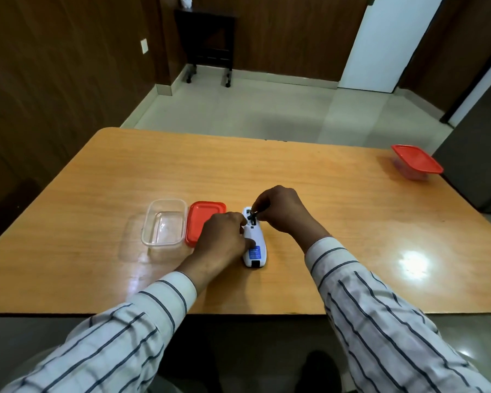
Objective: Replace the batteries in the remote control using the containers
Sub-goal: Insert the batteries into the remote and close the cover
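A white remote control [256,245] lies face down on the wooden table [97,194], with a blue label near its front end and its battery bay open at the far end. My left hand [221,239] presses on the remote's left side and holds it still. My right hand [281,211] pinches a small dark battery [253,214] at the open bay. Left of the remote stands an open clear container [165,222], with nothing visible inside. Its red lid [203,219] lies flat beside it, partly under my left hand.
A second clear container with a red lid on [415,161] stands near the table's far right edge. Beyond the table are a tiled floor, dark wood walls, a small dark stand on wheels [209,41] and a white door [386,41].
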